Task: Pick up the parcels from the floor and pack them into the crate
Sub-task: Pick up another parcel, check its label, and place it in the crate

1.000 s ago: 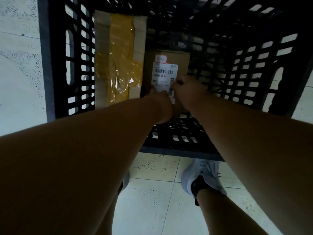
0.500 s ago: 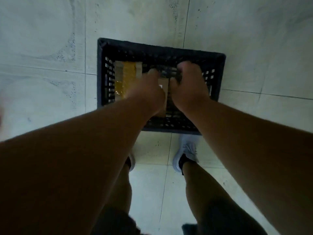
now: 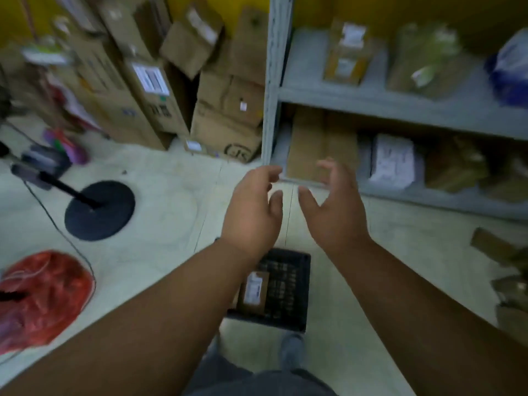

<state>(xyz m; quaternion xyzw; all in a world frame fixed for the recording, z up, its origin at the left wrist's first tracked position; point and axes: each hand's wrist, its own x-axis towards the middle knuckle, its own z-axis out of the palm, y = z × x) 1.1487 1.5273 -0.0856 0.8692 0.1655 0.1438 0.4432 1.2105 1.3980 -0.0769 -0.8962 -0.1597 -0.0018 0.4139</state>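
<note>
Both the left hand (image 3: 251, 212) and the right hand (image 3: 334, 207) are empty, fingers apart and relaxed. 1 labelled parcel (image 3: 254, 291) lies in the black crate (image 3: 303, 292) below. Next, I think, turn right to the brown parcels (image 3: 503, 267) on the floor and grip 1 from both sides.

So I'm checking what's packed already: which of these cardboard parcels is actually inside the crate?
The small brown parcel with the white label, lying in the black crate under the left forearm. The other cardboard boxes sit on the shelves or stand stacked against the wall.
</note>
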